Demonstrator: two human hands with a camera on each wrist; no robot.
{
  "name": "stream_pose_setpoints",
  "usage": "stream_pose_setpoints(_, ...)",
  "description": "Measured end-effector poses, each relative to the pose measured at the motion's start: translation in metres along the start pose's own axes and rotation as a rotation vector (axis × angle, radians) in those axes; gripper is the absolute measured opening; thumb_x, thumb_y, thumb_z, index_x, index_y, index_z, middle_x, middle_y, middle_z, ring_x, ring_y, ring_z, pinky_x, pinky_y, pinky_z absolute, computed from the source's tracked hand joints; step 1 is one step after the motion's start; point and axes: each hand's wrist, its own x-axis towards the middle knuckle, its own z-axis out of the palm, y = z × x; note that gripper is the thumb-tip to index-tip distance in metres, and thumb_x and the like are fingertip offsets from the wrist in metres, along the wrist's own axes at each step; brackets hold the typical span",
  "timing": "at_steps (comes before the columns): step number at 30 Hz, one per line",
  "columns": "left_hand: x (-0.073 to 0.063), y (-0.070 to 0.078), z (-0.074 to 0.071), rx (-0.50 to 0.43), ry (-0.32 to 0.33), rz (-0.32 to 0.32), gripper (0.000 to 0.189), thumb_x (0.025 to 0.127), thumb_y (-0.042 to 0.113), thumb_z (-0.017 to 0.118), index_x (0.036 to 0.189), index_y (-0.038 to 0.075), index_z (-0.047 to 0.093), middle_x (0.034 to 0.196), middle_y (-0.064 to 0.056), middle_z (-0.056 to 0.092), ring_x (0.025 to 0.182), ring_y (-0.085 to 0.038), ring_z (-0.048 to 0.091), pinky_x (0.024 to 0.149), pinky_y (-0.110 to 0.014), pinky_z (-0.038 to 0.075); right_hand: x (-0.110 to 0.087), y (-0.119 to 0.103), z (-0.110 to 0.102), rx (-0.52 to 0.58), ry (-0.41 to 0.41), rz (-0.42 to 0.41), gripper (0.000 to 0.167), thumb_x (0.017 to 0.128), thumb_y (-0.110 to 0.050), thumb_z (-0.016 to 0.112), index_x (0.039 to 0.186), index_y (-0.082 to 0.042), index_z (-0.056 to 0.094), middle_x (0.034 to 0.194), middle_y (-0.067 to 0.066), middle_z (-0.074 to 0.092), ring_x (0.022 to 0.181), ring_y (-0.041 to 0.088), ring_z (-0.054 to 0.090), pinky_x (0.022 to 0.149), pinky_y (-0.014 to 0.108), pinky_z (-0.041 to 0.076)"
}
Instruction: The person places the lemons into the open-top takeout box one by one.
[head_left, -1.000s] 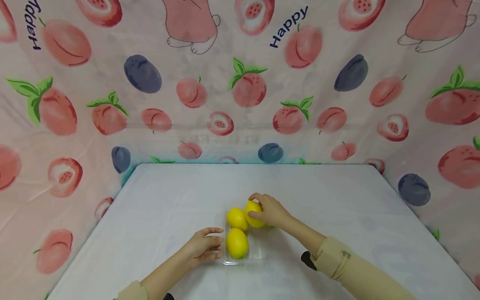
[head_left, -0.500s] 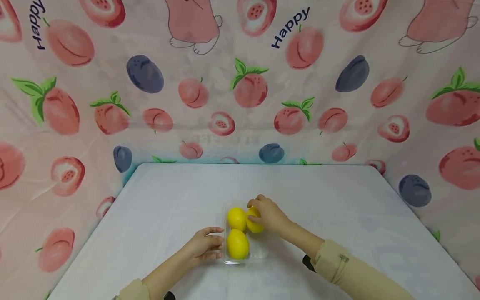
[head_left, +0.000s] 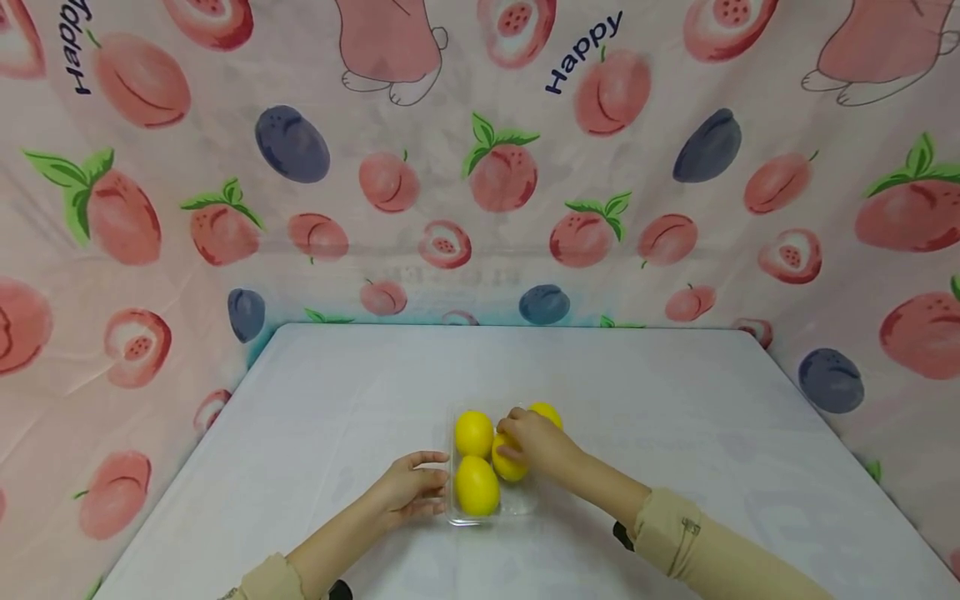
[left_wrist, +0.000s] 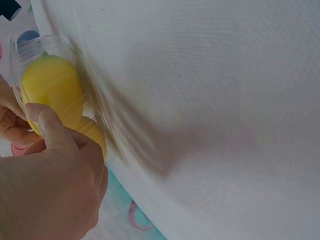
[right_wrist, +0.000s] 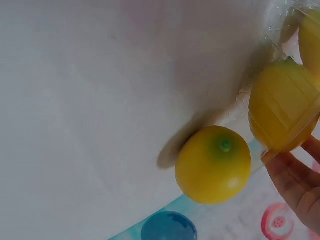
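Note:
A clear plastic box (head_left: pixel 517 502) stands on the table with lemons inside. Two of them, a far lemon (head_left: pixel 474 434) and a near lemon (head_left: pixel 477 486), line its left side. My right hand (head_left: pixel 542 442) holds another lemon (head_left: pixel 510 458) in the box's right half, thumb on the near side and fingers over the far side. Spread fingers of my left hand (head_left: pixel 411 487) touch the box's left wall; in the left wrist view they lie against the clear plastic. One more lemon (right_wrist: pixel 212 165) rests on the table just outside the box, partly hidden behind my right hand in the head view.
A white cloth covers the table (head_left: pixel 337 400). Behind it and at both sides hangs a pink curtain (head_left: pixel 420 133) printed with peaches and plums. Dark bands show at both wrists, below beige sleeves (head_left: pixel 712 533).
My right hand has moved the held lemon toward me and lower in the box's right half. The outside lemon now shows behind that hand. My left hand has stayed at the box's left wall.

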Motion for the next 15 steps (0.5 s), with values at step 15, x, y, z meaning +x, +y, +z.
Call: stream_pose_setpoints(15,0.0039,-0.0012,-0.0010,-0.007,-0.009,0.012,0.036,0.091,0.000,0.054,0.125,-0.001,0.044,0.079,0.000,0.055,0.068,-0.010,0.055,0.064,-0.025,0.058,-0.0021,-0.0014,0.0056,-0.067,-0.015,-0.015,0.044,0.071,-0.015,0.081,0.106,0.004,0.061,0.099,0.014,0.062,0.086,0.026,0.058,0.081,0.036,0.054)
